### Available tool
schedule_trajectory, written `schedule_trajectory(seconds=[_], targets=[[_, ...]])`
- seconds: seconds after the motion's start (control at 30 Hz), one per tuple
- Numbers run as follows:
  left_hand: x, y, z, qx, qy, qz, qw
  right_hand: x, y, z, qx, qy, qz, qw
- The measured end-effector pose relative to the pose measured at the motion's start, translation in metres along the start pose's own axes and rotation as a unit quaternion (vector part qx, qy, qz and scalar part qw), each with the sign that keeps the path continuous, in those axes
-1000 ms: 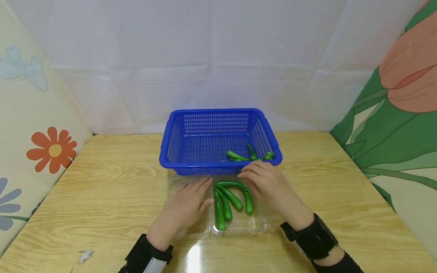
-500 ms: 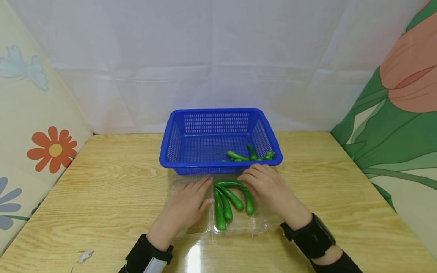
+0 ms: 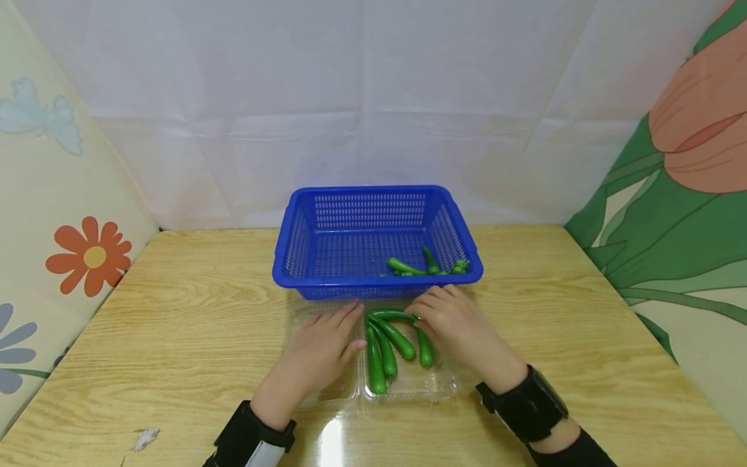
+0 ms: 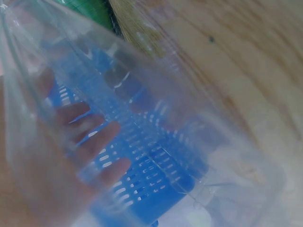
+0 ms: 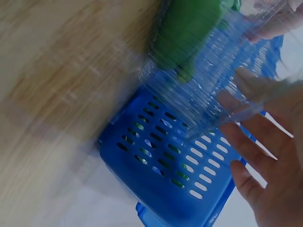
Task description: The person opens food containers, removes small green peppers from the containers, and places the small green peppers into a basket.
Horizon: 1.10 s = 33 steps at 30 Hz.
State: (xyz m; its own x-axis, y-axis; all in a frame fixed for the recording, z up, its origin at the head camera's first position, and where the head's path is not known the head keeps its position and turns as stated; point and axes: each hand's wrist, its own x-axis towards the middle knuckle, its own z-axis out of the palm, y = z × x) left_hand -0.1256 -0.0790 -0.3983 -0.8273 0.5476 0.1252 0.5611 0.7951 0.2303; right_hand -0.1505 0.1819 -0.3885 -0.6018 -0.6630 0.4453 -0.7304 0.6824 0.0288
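In the head view several long green peppers lie fanned out in the right half of a clear plastic clamshell box. My left hand rests with straight fingers on the left half. The right hand is at the box's back right corner, its bent fingertips beside the ends of two peppers. In the right wrist view a pepper shows through the plastic, and the fingers are spread by the wall. The left wrist view shows the left fingers through clear plastic.
A blue slotted basket stands directly behind the box, with more green peppers in its front right part. Wood-grain table surrounds both. A white cloth hangs at the back.
My right hand has come slightly down and left, covering more of the two peppers' ends. The left hand, box and basket have stayed in place.
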Motion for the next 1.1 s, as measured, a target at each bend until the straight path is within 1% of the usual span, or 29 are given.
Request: schedule_trajectory(seconds=[0.43,0.67,1.1], targets=[[0.0,0.0,0.0,-0.006,-0.002,-0.002,1.0,-0.002,-0.002,0.008,-0.003,-0.035,0.016,0.9992],[0.0,0.0,-0.001,-0.007,-0.003,-0.002,1.0,-0.002,-0.003,0.011,-0.004,-0.036,0.011,0.9993],[0.0,0.0,-0.001,-0.002,-0.005,-0.003,1.0,-0.001,-0.008,0.012,-0.008,-0.053,0.04,0.9977]])
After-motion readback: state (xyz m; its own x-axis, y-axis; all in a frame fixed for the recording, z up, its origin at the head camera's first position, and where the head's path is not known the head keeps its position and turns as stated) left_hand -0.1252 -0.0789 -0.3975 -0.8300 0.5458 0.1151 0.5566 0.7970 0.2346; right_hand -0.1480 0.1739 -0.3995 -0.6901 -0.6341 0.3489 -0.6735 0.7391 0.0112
